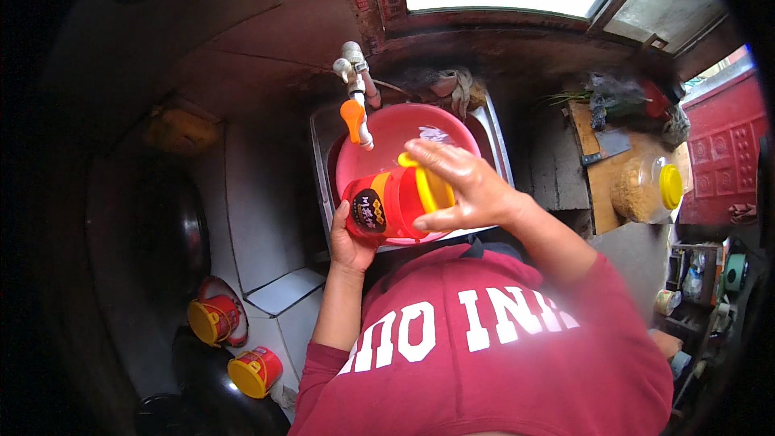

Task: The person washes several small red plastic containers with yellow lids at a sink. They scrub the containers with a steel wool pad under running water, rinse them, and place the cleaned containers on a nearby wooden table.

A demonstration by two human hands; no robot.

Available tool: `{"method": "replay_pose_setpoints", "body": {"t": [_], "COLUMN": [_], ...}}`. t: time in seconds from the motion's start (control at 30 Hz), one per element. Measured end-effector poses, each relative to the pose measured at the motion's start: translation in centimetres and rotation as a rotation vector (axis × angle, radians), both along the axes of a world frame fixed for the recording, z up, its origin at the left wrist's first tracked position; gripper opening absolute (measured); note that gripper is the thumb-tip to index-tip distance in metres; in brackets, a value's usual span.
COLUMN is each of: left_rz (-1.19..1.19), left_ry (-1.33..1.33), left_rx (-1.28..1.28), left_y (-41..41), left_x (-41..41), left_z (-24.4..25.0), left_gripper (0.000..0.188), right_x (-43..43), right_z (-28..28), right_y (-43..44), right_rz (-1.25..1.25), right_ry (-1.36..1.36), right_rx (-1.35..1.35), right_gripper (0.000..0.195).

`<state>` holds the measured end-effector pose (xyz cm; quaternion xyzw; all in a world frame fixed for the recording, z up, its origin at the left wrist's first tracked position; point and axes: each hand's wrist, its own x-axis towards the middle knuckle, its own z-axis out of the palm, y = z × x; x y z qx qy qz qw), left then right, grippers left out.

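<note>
A red plastic tub [396, 194] with a black label bearing writing lies tilted over a pink plastic basin [399, 118]. My left hand [354, 242] holds its base from below. My right hand [469, 184] is spread around the yellow lid [437, 191] at the tub's other end, fingers on top and thumb beneath. The basin stands in a metal sink [502, 151]. Above its left part hangs a faucet [357, 82] with an orange handle [352, 118]; whether water runs from it I cannot tell.
Two more red tubs with yellow lids [206, 322] [251, 378] stand at the lower left, near a dark pan. At right, a cleaver [613, 142] and a clear jar with a yellow lid [642, 189] rest on a wooden board [596, 194]. A cloth [461, 91] hangs behind the basin.
</note>
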<state>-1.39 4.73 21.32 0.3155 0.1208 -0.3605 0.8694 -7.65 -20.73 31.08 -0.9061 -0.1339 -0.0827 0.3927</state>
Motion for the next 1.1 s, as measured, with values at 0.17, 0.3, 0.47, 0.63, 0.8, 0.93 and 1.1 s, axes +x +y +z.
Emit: {"method": "replay_pose_setpoints", "body": {"t": [0.17,0.3,0.47,0.63,0.8,0.93,1.1], "left_rz": [-0.02,-0.022,-0.075,-0.069,-0.055,-0.136,-0.256], "left_ry": [-0.024,-0.041,-0.077,-0.044,-0.013,-0.013,-0.02], "left_rx": [0.028,0.024,0.086,0.058,0.039,0.031,0.113], "left_y": [-0.6,-0.8,-0.7,-0.7,-1.5,-3.2,-4.6], "left_x": [0.0,0.0,0.1,0.0,-0.6,-0.7,-2.3], "left_z": [0.3,0.8,0.5,1.1,0.9,-0.1,2.2], "left_gripper": [0.056,0.057,0.06,0.06,0.056,0.06,0.079], "right_x": [-0.6,-0.5,-0.4,-0.6,-1.0,-1.8,-0.6], "right_z": [-1.0,-0.7,0.1,0.5,-0.3,-2.3,-5.7], "right_y": [1.2,1.1,0.6,0.8,1.3,0.8,1.5], "right_rz": [-0.024,-0.033,-0.009,0.003,-0.054,-0.159,-0.255], "right_ry": [0.095,0.1,0.184,0.194,0.166,0.1,-0.069], "right_rx": [-0.104,-0.099,-0.112,-0.111,-0.051,0.085,0.191], "right_gripper": [0.103,0.102,0.101,0.101,0.101,0.1,0.094]}}
